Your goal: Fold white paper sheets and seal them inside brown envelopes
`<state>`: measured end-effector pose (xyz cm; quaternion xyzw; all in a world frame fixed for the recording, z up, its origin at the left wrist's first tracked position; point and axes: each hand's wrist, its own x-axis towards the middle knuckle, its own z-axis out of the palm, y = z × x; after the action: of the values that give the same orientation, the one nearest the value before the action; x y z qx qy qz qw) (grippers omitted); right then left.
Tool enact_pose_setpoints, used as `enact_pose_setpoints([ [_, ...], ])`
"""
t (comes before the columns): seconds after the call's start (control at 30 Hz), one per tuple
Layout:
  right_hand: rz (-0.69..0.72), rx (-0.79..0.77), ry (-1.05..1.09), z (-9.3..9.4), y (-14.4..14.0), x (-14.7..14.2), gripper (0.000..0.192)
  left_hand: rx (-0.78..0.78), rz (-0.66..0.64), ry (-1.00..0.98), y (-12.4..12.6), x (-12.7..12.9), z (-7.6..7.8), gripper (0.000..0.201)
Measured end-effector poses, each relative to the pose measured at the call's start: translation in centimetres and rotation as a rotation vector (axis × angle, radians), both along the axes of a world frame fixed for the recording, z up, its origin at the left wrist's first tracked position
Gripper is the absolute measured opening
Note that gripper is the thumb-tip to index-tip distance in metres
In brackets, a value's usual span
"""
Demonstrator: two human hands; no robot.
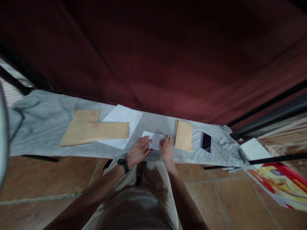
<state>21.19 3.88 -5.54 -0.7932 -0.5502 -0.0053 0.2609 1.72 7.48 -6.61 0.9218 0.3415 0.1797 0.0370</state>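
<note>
Flat-palmed grip: your left hand [138,151] and right hand [166,147] press the folded white paper [154,139] down, grasping nothing. You look mid-crease; next, I'd judge, run firm pressure along the fold.

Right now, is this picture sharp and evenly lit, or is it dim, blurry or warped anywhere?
Head view: dim overall, the dark red curtain falling to near black at the top; the long grey-clothed table bows as a wide lens bends it; edges smear, as on the red and yellow printed sheet; the small folded white paper under both hands is brightest and fairly clear.
</note>
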Motion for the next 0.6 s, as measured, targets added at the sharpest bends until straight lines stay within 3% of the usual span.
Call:
enact_pose_setpoints([
  [0.13,0.264,-0.008,-0.132,-0.5,-0.1,-2.0,0.05,-0.011,-0.002,0.006,0.3,0.1,-0.3,0.054],
  [0.2,0.318,-0.05,-0.183,-1.1,-0.4,-2.6,0.05,-0.02,0.021,0.009,0.2,0.1,-0.4,0.055],
  [0.43,0.272,-0.069,-0.223,-2.1,-2.1,-1.5,0.054,-0.036,0.135,-0.002,-0.4,-0.4,-0.7,0.058],
  [0.6,0.247,-0.068,-0.215,-2.1,-2.8,-0.7,0.058,-0.054,0.212,-0.029,0.7,1.0,-0.4,0.059],
])
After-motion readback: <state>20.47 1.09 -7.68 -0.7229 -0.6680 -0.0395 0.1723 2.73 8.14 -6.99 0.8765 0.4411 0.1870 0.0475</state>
